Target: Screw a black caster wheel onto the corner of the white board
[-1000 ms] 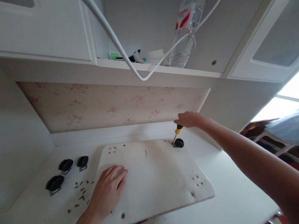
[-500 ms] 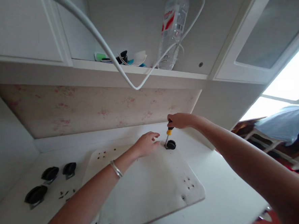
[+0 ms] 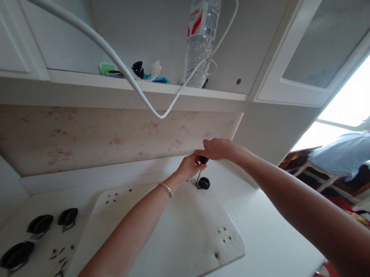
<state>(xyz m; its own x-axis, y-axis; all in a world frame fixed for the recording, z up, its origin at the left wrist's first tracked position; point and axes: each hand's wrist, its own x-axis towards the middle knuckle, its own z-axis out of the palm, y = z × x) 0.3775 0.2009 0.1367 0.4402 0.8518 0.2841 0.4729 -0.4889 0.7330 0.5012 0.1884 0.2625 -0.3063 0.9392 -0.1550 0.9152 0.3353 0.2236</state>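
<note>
My right hand (image 3: 216, 148) is closed round the dark handle of a screwdriver (image 3: 199, 175), above the far right corner of a white board (image 3: 166, 235). My left hand (image 3: 189, 167) has its fingers closed on the screwdriver too, at the lower, yellow part of the handle. The shaft slants down to the metal plate of a black caster wheel (image 3: 203, 183) that sits on the board. Screw holes (image 3: 224, 234) show in the board's near right corner.
Three loose black casters (image 3: 40, 224) and several dark screws (image 3: 62, 259) lie at the left. Overhead, a white cable (image 3: 114, 55) hangs before a shelf (image 3: 150, 89) with a plastic bottle (image 3: 198, 41). A person in light blue (image 3: 345, 153) is at the far right.
My left hand has moved right and closed on the screwdriver, where it was open beside it. My right hand keeps its hold. The view has shifted, showing more loose screws at the left.
</note>
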